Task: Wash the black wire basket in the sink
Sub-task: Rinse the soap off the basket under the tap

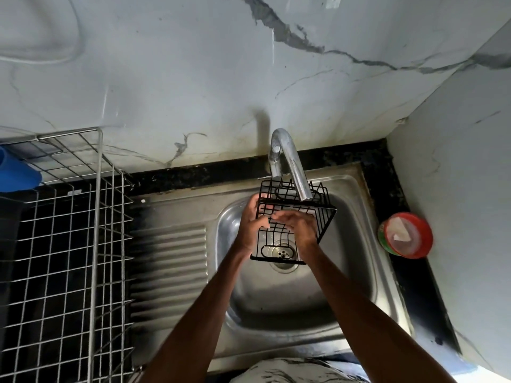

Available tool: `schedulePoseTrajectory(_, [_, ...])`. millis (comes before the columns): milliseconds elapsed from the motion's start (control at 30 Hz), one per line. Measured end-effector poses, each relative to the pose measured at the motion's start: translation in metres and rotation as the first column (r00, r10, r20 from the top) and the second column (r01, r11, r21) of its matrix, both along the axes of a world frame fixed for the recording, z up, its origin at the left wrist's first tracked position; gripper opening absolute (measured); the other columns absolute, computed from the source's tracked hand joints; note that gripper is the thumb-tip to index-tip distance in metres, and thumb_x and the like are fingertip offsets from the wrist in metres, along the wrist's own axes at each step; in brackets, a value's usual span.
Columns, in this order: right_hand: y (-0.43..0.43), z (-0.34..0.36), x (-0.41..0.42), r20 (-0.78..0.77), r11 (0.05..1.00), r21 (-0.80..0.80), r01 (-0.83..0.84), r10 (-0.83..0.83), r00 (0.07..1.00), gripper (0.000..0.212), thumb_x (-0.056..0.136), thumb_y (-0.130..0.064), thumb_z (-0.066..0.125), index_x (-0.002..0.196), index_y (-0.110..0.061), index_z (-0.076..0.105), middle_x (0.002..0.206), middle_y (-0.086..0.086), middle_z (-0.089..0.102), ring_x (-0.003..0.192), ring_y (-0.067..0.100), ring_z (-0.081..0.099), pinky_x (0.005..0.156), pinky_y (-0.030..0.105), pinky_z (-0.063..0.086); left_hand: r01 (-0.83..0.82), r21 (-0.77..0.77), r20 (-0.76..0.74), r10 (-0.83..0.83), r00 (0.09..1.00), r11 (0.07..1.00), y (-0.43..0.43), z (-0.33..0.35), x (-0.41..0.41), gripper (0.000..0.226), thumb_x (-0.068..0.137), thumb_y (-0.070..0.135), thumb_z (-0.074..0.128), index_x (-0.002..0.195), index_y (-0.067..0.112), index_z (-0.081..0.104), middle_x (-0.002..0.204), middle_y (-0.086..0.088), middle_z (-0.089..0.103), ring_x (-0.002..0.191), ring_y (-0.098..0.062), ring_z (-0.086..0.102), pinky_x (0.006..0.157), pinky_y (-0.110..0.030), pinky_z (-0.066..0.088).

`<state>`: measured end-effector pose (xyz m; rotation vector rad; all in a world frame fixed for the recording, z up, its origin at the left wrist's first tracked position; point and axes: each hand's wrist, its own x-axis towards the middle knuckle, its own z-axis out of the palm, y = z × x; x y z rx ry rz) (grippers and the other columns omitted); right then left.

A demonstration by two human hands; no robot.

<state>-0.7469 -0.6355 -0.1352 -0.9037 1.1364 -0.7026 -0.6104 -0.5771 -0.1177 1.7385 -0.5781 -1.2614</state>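
Note:
The black wire basket (320, 217) hangs tilted over the steel sink (356, 244), right under the spout of the curved chrome tap (290, 161). My left hand (253, 226) grips the basket's left side, fingers curled through the wires. My right hand (297, 226) lies across the basket's wire face, fingers pressed on it. Through the lower wires I see the sink's drain (283, 265). I cannot tell whether water is running.
A silver wire dish rack (69, 230) stands on the left, with a blue plastic item (16, 175) at its far corner. The ribbed drainboard (168, 266) lies between rack and basin. A red-rimmed round tub (405, 234) sits on the black counter at the right.

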Motion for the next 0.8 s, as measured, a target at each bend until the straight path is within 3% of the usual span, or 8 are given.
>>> schedulePoseTrajectory(133, [0.011, -0.008, 0.011, -0.28, 0.98, 0.194, 0.041, 0.016, 0.96, 0.047, 0.098, -0.004, 0.047, 0.067, -0.02, 0.078, 0.081, 0.001, 0.079, 0.078, 0.012, 0.076, 0.065, 0.022, 0.054, -0.05, -0.031, -0.022, 0.049, 0.999, 0.998, 0.003, 0.02, -0.009, 0.087, 0.071, 0.02, 0.063, 0.153, 0.006, 0.039, 0.155, -0.023, 0.043, 0.144, -0.042, 0.038, 0.101, -0.036, 0.053])
schedulePoseTrajectory(233, [0.018, -0.012, 0.017, -0.271, 0.91, 0.407, -0.077, 0.201, 0.942, 0.031, 0.097, -0.007, 0.05, 0.078, -0.012, 0.074, 0.089, 0.01, 0.078, 0.082, 0.022, 0.073, 0.076, 0.031, 0.054, -0.062, -0.059, -0.061, 0.059, 0.996, 0.996, 0.002, 0.025, -0.013, 0.083, 0.073, 0.015, 0.059, 0.152, 0.001, 0.038, 0.154, -0.023, 0.045, 0.142, -0.035, 0.043, 0.114, -0.038, 0.043])
schedulePoseTrajectory(400, [0.016, -0.003, 0.03, -0.161, 0.951, 0.29, -0.108, 0.159, 0.974, 0.031, 0.095, 0.005, 0.043, 0.085, -0.005, 0.071, 0.069, -0.001, 0.075, 0.071, 0.015, 0.073, 0.061, 0.025, 0.054, -0.087, -0.121, -0.114, 0.073, 0.991, 0.989, -0.004, 0.026, -0.012, 0.076, 0.073, 0.017, 0.06, 0.146, 0.001, 0.042, 0.139, -0.027, 0.054, 0.089, -0.002, 0.064, 0.071, -0.017, 0.054])
schedulePoseTrajectory(467, [0.01, -0.005, 0.024, -0.195, 0.953, 0.278, -0.121, 0.179, 0.964, 0.029, 0.098, 0.0, 0.047, 0.088, -0.005, 0.074, 0.076, -0.001, 0.078, 0.076, 0.012, 0.075, 0.068, 0.03, 0.054, -0.087, -0.118, -0.1, 0.075, 0.992, 0.989, -0.005, 0.031, -0.012, 0.072, 0.074, 0.018, 0.06, 0.143, 0.014, 0.042, 0.144, -0.019, 0.052, 0.114, -0.012, 0.063, 0.091, -0.026, 0.056])
schedulePoseTrajectory(533, [0.004, -0.012, 0.015, -0.351, 0.946, 0.296, -0.133, 0.238, 0.906, 0.018, 0.092, -0.008, 0.063, 0.084, -0.006, 0.078, 0.079, 0.002, 0.079, 0.078, 0.014, 0.076, 0.074, 0.036, 0.059, -0.063, -0.104, -0.044, 0.059, 0.997, 0.993, -0.003, 0.02, -0.011, 0.075, 0.072, 0.026, 0.063, 0.143, 0.009, 0.047, 0.146, -0.023, 0.052, 0.133, -0.038, 0.051, 0.114, -0.056, 0.042])
schedulePoseTrajectory(600, [0.003, -0.014, 0.008, -0.473, 0.923, 0.337, -0.185, 0.336, 0.814, 0.009, 0.083, -0.012, 0.074, 0.085, -0.006, 0.08, 0.085, 0.008, 0.079, 0.083, 0.02, 0.076, 0.08, 0.036, 0.062, -0.023, -0.095, -0.001, 0.023, 1.0, 0.995, -0.001, -0.006, -0.012, 0.076, 0.072, 0.028, 0.063, 0.142, 0.004, 0.048, 0.139, -0.026, 0.055, 0.132, -0.045, 0.049, 0.112, -0.069, 0.036])
schedulePoseTrajectory(700, [0.004, -0.011, 0.006, -0.635, 0.824, 0.34, -0.454, 0.557, 0.536, 0.019, 0.083, -0.015, 0.076, 0.098, -0.003, 0.076, 0.099, 0.014, 0.072, 0.094, 0.027, 0.071, 0.072, 0.03, 0.057, -0.08, -0.054, 0.027, 0.081, 0.996, 0.995, 0.007, -0.003, -0.013, 0.077, 0.073, 0.034, 0.064, 0.145, 0.009, 0.046, 0.14, -0.019, 0.056, 0.131, -0.037, 0.052, 0.11, -0.065, 0.042])
schedulePoseTrajectory(800, [0.008, 0.002, 0.012, -0.841, 0.597, 0.334, -0.73, 0.538, 0.054, 0.024, 0.079, -0.015, 0.079, 0.094, 0.002, 0.071, 0.104, 0.022, 0.065, 0.097, 0.033, 0.064, 0.073, 0.033, 0.053, -0.115, -0.013, 0.022, 0.116, 0.993, 0.993, 0.015, 0.001, -0.013, 0.081, 0.08, 0.032, 0.067, 0.155, 0.022, 0.038, 0.153, -0.009, 0.05, 0.138, -0.025, 0.049, 0.114, -0.055, 0.043])
